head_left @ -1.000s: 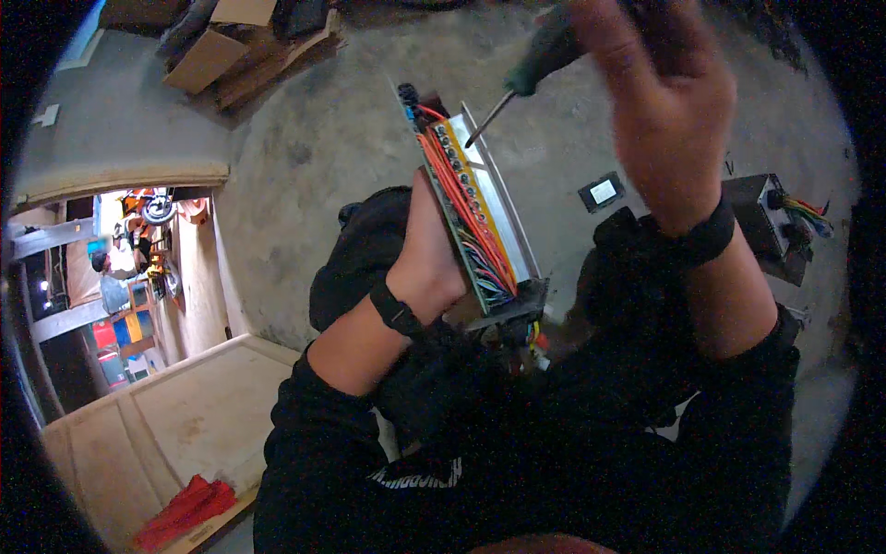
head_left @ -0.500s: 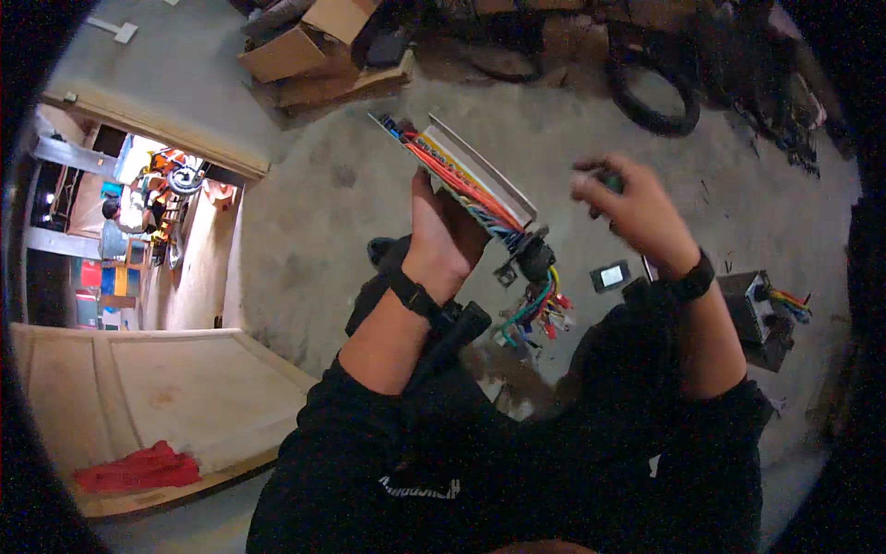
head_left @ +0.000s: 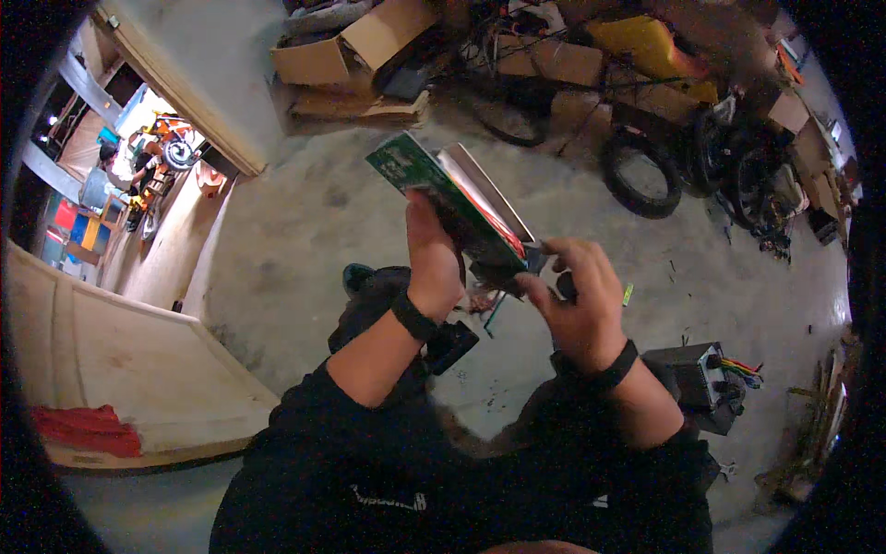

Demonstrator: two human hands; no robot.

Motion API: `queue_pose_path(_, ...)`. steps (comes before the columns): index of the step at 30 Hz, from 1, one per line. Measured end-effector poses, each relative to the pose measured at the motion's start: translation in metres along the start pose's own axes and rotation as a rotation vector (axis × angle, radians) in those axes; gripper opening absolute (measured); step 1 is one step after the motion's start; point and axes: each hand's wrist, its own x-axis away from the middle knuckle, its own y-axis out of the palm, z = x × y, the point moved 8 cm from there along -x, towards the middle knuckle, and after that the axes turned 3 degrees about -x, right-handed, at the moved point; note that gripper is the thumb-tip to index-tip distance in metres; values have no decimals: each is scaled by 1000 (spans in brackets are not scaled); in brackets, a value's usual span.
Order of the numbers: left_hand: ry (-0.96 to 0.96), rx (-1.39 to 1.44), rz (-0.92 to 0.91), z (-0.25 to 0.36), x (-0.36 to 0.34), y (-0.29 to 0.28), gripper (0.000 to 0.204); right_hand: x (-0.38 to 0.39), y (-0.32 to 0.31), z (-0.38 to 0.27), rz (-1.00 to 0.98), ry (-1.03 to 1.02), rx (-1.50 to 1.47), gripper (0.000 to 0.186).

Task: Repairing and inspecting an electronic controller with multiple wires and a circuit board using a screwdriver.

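My left hand (head_left: 432,258) grips a controller assembly (head_left: 434,198): a green circuit board with a pale metal strip and red wires, tilted diagonally, with its cable bundle (head_left: 489,312) hanging below. My right hand (head_left: 591,309) is at the lower right end of it, thumb and index finger at the end piece, the other fingers curled around a dark handle (head_left: 566,286), apparently the screwdriver, whose shaft is hidden. On the floor at the lower right sits a grey metal housing (head_left: 683,374) with coloured wires coming out.
Cardboard boxes (head_left: 383,37), tyres (head_left: 641,180), a yellow panel (head_left: 637,46) and cluttered parts line the back and right. A wooden panel (head_left: 157,360) with a red cloth (head_left: 83,425) is at the left, beside a doorway (head_left: 129,185) showing an orange motorbike.
The assembly has turned so its green board faces up and the wires are mostly hidden. My right hand, earlier raised with the screwdriver, has come down to the assembly's end. The view has shifted.
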Motion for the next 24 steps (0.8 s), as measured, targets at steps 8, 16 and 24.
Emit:
queue_pose_path(8, 50, -232, -206, -43, 21, 43, 54, -6, -6, 19, 73, 141, 71, 32)
queue_pose_path(16, 388, -886, -232, -61, 42, 55, 34, -6, -16, 52, 0, 360, 83, 20)
queue_pose_path(24, -138, -425, -52, -72, 27, 51, 58, -12, -22, 92, 108, 543, -1, 23)
